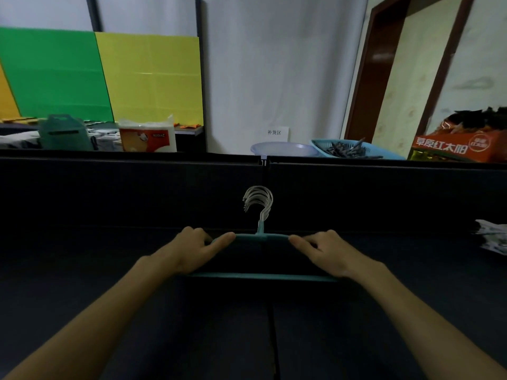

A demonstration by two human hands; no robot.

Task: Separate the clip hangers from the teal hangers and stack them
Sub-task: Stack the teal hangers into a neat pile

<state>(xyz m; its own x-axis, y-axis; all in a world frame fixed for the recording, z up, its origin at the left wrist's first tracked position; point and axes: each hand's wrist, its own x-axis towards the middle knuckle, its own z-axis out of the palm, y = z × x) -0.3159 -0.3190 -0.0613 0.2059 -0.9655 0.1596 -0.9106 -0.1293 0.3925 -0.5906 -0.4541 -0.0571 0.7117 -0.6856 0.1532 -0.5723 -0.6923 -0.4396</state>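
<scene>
A stack of teal hangers (260, 276) lies flat on the dark table, its several metal hooks (259, 201) bunched together and pointing away from me. My left hand (196, 249) rests on the stack's left shoulder, fingers curled over it and forefinger along the top bar. My right hand (326, 250) does the same on the right shoulder. Both hands cover the ends of the stack. At the table's far right edge lies a pale pile (493, 238), cut off by the frame; I cannot tell whether it is the clip hangers.
A dark partition (137, 187) stands along the table's far side. Behind it are a pale bowl (285, 149), a blue basket (356, 152) of grey clips, an orange box (461, 146), a teal bag (64, 133) and a white packet (149, 138).
</scene>
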